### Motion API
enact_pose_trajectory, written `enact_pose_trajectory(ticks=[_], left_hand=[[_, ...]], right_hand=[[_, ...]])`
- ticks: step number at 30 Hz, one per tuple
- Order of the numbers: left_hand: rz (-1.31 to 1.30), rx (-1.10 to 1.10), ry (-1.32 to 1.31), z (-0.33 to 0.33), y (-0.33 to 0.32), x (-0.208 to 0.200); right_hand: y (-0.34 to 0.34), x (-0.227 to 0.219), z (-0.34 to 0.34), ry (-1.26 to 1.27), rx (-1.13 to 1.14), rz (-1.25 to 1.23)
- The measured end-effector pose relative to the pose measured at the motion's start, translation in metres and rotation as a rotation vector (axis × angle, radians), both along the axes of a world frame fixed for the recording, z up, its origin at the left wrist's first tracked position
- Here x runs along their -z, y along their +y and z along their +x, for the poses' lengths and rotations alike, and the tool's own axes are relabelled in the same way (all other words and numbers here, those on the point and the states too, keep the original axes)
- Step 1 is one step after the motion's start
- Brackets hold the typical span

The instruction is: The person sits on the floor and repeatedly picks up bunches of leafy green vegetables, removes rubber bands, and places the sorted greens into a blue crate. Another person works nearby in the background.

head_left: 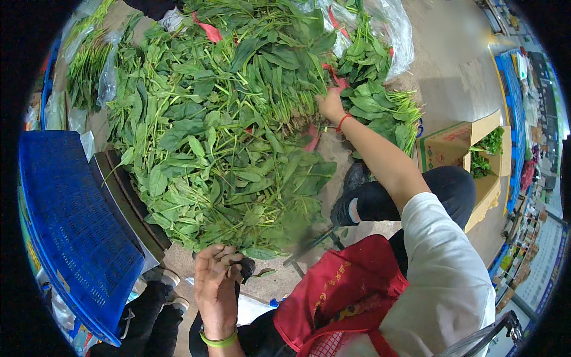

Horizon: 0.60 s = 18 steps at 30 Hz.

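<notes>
A large heap of leafy greens (pixel 196 143), which look like spinach, spreads in front of me, leaves and cut stems mixed. My right hand (pixel 331 107), with a red cord at the wrist, reaches to its right side. Its fingers close at the stem ends of a bunch of greens (pixel 291 107), though the fingertips are partly hidden. Just past that hand lies a red strip (pixel 337 78), nearly touching it. My left hand (pixel 217 279), wearing a yellow-green band, is held up at the near edge of the heap. Its fingers are loosely bent, with nothing visible in them.
A blue plastic crate (pixel 77 220) stands at left, beside another person's legs (pixel 148 315). On the right, an opened cardboard box (pixel 446 146) holds greens. Clear plastic bags (pixel 392 35) lie at the far right of the heap. A red apron (pixel 339 291) covers my lap.
</notes>
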<state>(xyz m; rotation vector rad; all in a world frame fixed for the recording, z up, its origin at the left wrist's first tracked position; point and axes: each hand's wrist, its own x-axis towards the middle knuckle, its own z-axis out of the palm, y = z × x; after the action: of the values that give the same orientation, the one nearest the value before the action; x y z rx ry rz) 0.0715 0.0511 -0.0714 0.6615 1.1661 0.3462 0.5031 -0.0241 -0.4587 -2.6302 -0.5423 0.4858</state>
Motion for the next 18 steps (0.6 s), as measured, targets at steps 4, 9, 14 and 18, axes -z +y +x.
enact_pose_trajectory(ticks=[4, 9, 14, 18], left_hand=[[0.005, -0.016, -0.014, -0.003, -0.002, -0.005], [-0.007, 0.007, -0.039, -0.004, 0.001, -0.007], [-0.018, 0.014, 0.002, -0.015, 0.001, -0.009], [0.033, -0.007, -0.069, -0.022, -0.003, -0.015]], right_hand=[[0.014, -0.017, 0.013, 0.32, 0.171, 0.1], [0.005, -0.007, 0.059, 0.63, 0.229, 0.206], [0.01, -0.053, 0.04, 0.141, -0.008, 0.102], [-0.008, -0.139, 0.015, -0.237, -0.1, 0.032]])
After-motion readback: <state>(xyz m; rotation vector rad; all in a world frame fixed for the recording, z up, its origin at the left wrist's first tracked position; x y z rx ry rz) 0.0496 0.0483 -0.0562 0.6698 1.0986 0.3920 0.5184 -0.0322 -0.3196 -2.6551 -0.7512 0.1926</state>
